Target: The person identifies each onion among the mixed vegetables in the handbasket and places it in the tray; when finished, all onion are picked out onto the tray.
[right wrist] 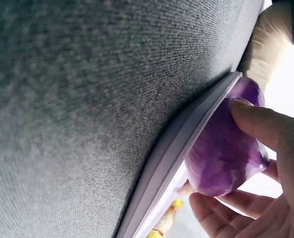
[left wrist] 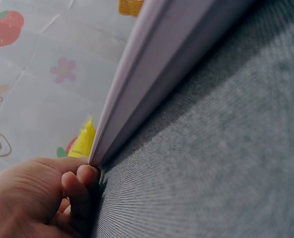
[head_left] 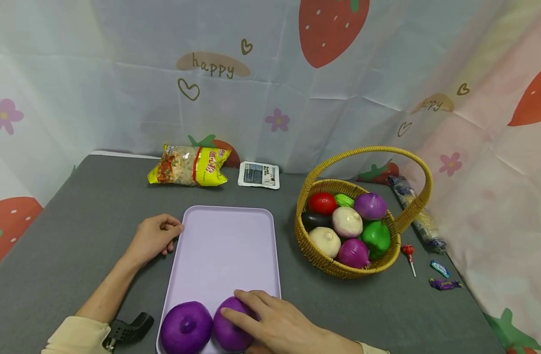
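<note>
A pale lilac tray (head_left: 228, 250) lies lengthwise on the grey table. My left hand (head_left: 153, 239) pinches its left rim near the far corner, thumb above and curled fingers at the edge in the left wrist view. At the near end, my right hand (head_left: 281, 322) grips a purple onion (right wrist: 221, 153), thumb on one side and fingers on the other. The onion sits at the tray's right side, inside the rim. Close beside it on the tray is another round purple vegetable (head_left: 186, 328) with a knob on top.
A wicker basket (head_left: 310, 250) of toy-like vegetables stands right of the tray. Behind lie a yellow snack bag (head_left: 188, 165) and a white packet (head_left: 259, 175). At the right are a long wrapped package (head_left: 418, 214), a red lollipop (head_left: 408, 250) and two small wrapped sweets (head_left: 444, 284).
</note>
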`<state>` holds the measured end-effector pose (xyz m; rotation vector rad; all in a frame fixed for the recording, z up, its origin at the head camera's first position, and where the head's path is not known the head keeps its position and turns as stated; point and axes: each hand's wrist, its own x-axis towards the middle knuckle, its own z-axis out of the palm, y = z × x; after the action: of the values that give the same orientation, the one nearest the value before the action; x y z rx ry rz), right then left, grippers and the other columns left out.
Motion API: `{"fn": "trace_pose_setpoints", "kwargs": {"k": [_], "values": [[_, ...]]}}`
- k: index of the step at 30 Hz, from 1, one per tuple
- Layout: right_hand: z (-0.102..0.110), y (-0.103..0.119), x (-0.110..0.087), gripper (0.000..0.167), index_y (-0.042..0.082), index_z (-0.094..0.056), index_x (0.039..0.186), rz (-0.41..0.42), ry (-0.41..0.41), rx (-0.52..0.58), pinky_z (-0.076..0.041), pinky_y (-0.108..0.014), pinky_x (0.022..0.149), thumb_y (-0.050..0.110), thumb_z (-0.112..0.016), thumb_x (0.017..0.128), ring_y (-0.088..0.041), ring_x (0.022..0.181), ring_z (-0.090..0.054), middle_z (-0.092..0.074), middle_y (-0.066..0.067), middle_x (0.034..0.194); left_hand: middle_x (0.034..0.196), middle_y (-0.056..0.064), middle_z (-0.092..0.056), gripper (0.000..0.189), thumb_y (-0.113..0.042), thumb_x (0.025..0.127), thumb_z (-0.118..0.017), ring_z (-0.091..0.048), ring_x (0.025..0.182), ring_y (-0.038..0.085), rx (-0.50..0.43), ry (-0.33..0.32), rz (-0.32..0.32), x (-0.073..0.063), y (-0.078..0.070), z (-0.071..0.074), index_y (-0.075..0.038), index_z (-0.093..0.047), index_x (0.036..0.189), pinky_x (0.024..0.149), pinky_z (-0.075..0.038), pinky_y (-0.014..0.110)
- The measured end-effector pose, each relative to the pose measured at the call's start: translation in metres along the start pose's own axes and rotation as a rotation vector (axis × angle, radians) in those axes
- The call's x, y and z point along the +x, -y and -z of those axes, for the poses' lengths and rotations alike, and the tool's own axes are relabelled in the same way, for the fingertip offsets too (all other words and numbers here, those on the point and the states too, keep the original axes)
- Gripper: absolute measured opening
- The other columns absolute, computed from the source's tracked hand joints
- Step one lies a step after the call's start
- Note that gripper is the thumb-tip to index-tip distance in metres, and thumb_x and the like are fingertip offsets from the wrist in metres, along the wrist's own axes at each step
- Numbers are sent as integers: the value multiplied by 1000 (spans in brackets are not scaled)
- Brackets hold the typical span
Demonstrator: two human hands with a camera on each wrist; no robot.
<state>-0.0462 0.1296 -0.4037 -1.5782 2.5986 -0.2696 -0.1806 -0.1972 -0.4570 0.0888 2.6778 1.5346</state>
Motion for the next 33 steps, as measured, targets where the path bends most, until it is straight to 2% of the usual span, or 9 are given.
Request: {"fn": "trace_pose_setpoints", "kwargs": {"k": [5, 12, 20, 23, 26, 29, 33], "values": [[1, 1, -1, 72, 30, -22, 154, -8, -3, -20, -52, -31, 98, 53, -55, 95, -18, 128, -50, -39, -8, 151, 63, 4, -61, 26, -23, 96, -61, -54, 46, 11, 3, -5, -6, 0, 0, 0, 1, -64, 104, 44, -49, 29], [0, -1, -3, 77, 27, -26, 153, 1, -53, -94, -53, -32, 96, 52, -63, 90, -19, 128, -51, -42, -10, 150, 63, 5, -61, 27, -25, 97, -61, -55, 47, 11, 10, -8, -17, 0, 1, 0, 0, -65, 105, 45, -50, 28], [0, -2, -4, 79, 28, -24, 154, 0, -47, -96, -53, -32, 95, 52, -64, 90, -19, 127, -51, -40, -11, 151, 65, 5, -61, 26, -24, 97, -61, -55, 47, 10, 11, -4, -19, 0, 1, 0, 0, -65, 105, 45, -50, 28], [3, -3, -5, 80, 28, -24, 154, 9, -59, -118, -53, -33, 95, 54, -63, 90, -20, 128, -51, -41, -11, 151, 65, 5, -62, 26, -24, 97, -61, -55, 47, 10, 13, -6, -15, -1, 1, 0, 0, -65, 105, 45, -50, 28], [12, -6, -7, 82, 28, -22, 155, -3, -51, -126, -52, -36, 97, 49, -66, 89, -20, 132, -48, -37, -10, 154, 64, 4, -62, 25, -24, 97, -61, -56, 47, 11, 18, -5, -12, 0, 2, -1, 0, -65, 105, 45, -50, 29], [27, -14, -11, 87, 28, -23, 155, -30, -105, -179, -51, -39, 100, 39, -70, 83, -21, 134, -47, -37, -9, 155, 64, 3, -62, 25, -24, 96, -61, -56, 47, 11, 19, -3, -9, 1, 3, -1, -1, -65, 105, 46, -50, 29], [54, -38, -17, 77, 19, -43, 146, -86, -335, -285, -52, -41, 97, 28, -73, 76, -24, 125, -55, -50, -11, 144, 64, 3, -61, 24, -23, 96, -61, -56, 47, 11, 13, 1, -8, 2, 3, -1, -1, -65, 105, 46, -50, 29]]}}
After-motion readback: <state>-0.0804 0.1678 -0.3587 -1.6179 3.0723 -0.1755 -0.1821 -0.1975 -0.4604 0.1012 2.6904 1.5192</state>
